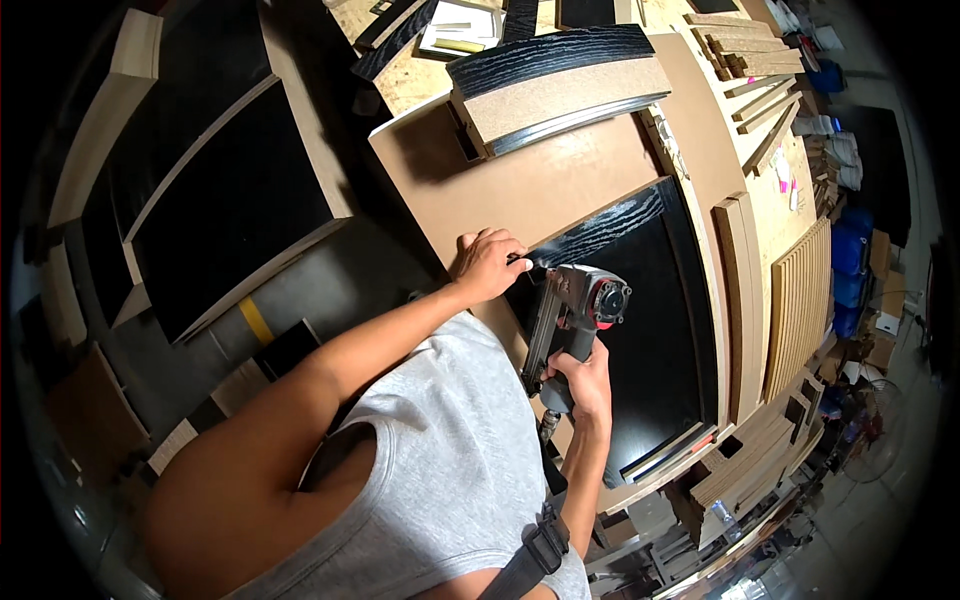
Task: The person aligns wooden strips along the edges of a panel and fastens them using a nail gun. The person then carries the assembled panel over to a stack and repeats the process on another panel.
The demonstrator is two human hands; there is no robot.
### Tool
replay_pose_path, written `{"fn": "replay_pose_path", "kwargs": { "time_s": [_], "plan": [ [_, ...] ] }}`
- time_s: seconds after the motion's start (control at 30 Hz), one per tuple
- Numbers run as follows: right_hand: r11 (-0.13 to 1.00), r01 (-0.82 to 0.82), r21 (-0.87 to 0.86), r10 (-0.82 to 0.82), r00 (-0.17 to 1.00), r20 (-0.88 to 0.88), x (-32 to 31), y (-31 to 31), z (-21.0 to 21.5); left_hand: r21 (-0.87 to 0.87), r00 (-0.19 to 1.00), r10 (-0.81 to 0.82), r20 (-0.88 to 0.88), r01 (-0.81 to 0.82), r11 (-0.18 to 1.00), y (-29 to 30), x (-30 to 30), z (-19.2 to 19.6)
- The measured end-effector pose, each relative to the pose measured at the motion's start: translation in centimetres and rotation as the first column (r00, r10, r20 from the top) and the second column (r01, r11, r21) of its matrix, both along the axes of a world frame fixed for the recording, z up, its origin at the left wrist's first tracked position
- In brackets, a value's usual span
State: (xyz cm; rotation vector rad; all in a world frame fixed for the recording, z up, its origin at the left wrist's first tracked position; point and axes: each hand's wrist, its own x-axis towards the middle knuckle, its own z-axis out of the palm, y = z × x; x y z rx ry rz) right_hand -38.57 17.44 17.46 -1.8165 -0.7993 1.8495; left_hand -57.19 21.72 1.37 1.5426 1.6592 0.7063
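A black wood-grain panel (645, 320) with a framed edge lies flat on the bench in front of me. My right hand (588, 378) is wrapped round the handle of an air nail gun (582, 297). Its nose points at the panel's corner near my left hand, and its magazine slants back toward my body; I cannot tell whether the nose touches the wood. My left hand (490, 264) is closed at that corner, thumb and fingers pinching a dark edge of the panel. The nail gun hides part of the panel's near side.
A curved black-and-tan wooden piece (560, 95) stands on the brown board (530, 180) beyond the panel. Stacked wood strips (800, 310) and loose offcuts (745, 50) lie to the right. Large black panels with pale edges (240, 200) stand at the left. A fan (868, 428) is at far right.
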Motion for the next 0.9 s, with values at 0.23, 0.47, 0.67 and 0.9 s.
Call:
{"fn": "replay_pose_path", "kwargs": {
  "time_s": [0.23,0.47,0.67,0.9],
  "plan": [
    [0.999,-0.042,-0.015,0.043,0.995,0.085,-1.1,0.4,-0.2,0.008,1.0,-0.002,0.003,0.002,1.0,-0.3,0.1,-0.1],
    [0.995,-0.093,-0.029,0.096,0.981,0.169,-1.0,0.6,-0.8,0.078,1.0,0.002,0.015,-0.003,0.997,-0.1,0.4,-0.5],
    [0.99,-0.114,0.087,0.101,0.985,0.14,0.4,-0.8,-1.4,0.012,1.0,0.007,-0.019,-0.007,1.0,-0.4,0.2,-0.8],
    [0.984,0.144,0.102,-0.152,0.985,0.083,8.0,-8.2,0.0,-0.01,0.997,0.03,-0.074,-0.031,0.999,-0.1,0.7,-0.3]
  ]
}}
